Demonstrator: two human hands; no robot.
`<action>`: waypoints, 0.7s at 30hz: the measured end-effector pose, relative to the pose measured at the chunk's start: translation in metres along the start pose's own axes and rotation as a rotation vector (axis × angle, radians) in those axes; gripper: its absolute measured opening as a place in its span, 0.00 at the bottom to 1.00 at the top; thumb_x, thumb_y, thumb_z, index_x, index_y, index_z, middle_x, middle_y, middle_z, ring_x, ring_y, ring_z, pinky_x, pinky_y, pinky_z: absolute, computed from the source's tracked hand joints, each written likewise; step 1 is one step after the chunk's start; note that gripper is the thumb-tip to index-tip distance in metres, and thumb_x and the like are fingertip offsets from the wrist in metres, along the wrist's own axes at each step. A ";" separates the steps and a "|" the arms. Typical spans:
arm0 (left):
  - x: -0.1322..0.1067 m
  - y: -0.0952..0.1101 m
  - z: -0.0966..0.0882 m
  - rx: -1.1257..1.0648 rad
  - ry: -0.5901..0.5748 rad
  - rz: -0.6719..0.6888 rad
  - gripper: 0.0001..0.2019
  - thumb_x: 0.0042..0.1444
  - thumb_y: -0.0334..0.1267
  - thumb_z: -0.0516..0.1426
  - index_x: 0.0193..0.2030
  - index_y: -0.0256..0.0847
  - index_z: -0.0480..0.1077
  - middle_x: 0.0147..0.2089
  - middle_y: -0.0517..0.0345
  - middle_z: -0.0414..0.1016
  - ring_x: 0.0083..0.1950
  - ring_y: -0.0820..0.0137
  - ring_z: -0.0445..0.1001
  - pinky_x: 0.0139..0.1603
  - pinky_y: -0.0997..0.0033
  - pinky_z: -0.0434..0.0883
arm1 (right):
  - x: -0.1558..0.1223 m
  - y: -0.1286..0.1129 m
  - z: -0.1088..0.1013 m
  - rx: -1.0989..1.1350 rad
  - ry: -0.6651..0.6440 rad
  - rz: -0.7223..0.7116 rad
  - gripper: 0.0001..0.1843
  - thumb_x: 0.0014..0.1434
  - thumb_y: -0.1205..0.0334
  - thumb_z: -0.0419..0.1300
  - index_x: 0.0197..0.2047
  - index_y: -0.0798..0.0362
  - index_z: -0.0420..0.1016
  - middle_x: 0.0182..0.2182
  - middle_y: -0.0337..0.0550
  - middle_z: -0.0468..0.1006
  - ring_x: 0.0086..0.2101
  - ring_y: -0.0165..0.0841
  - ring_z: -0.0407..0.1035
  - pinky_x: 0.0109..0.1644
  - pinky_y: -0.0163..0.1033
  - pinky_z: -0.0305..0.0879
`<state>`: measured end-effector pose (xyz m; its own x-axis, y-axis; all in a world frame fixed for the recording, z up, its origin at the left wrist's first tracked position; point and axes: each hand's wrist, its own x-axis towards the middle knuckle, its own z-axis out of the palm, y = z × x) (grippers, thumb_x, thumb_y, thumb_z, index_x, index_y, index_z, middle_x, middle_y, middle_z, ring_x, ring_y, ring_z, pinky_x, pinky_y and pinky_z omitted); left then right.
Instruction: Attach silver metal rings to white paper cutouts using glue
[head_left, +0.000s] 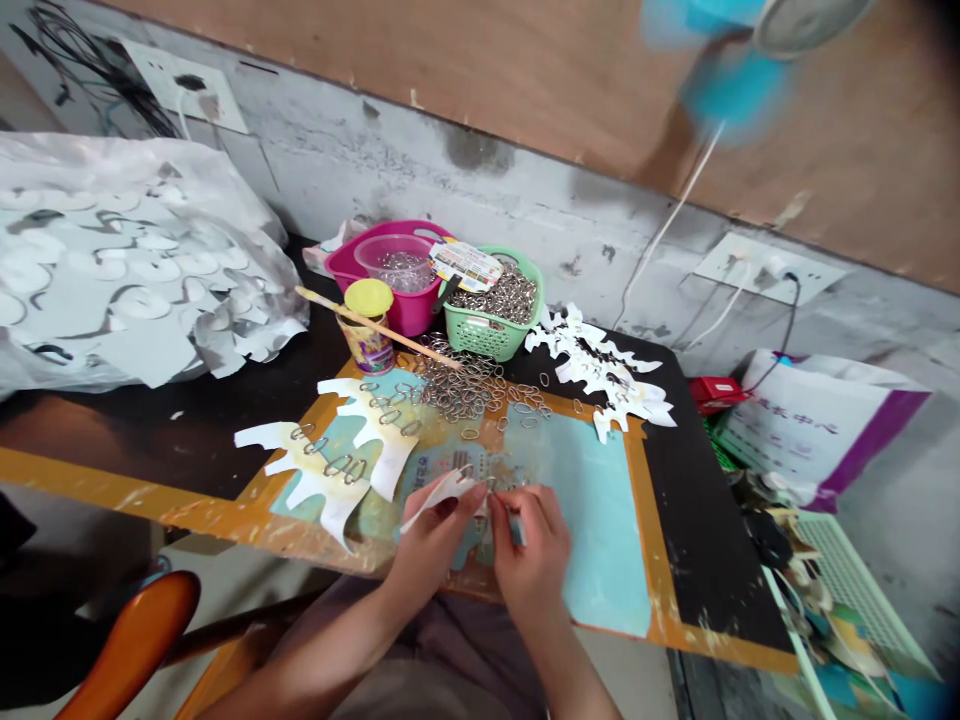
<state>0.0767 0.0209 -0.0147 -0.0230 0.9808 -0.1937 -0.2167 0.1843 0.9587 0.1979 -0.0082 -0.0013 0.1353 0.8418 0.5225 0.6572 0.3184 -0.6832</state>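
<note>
My left hand (433, 548) pinches a white paper cut-out (442, 497) above the painted board (600, 520). My right hand (529, 553) grips a small grey-blue tool (517, 531), its exact kind unclear, right beside that paper's end. Its fingertips reach a small metal ring (490, 484). Two more cut-outs (330, 477) with rings linked along them lie left of my hands. A loose heap of metal rings (456, 388) spreads over the board's far edge.
A green basket (487, 335) and a pink basket (394, 300) hold more rings behind the board, beside a yellow-lidded cup (366, 335) with a wooden stick (375, 326). Ringed cut-outs (600, 372) lie right. A crumpled paper sheet (127, 260) sits left; an orange chair back (135, 640) is lower left.
</note>
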 end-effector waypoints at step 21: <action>0.003 -0.005 0.002 -0.268 0.005 -0.076 0.19 0.46 0.51 0.70 0.33 0.38 0.75 0.26 0.61 0.75 0.24 0.75 0.70 0.24 0.79 0.69 | 0.028 -0.001 -0.021 0.151 -0.294 0.176 0.06 0.67 0.60 0.56 0.46 0.51 0.67 0.42 0.46 0.73 0.43 0.38 0.68 0.46 0.41 0.64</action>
<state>0.0793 0.0229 -0.0198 -0.0012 0.9644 -0.2645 -0.4683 0.2332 0.8523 0.2166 0.0064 0.0248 0.0032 0.9716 0.2367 0.5232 0.2001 -0.8284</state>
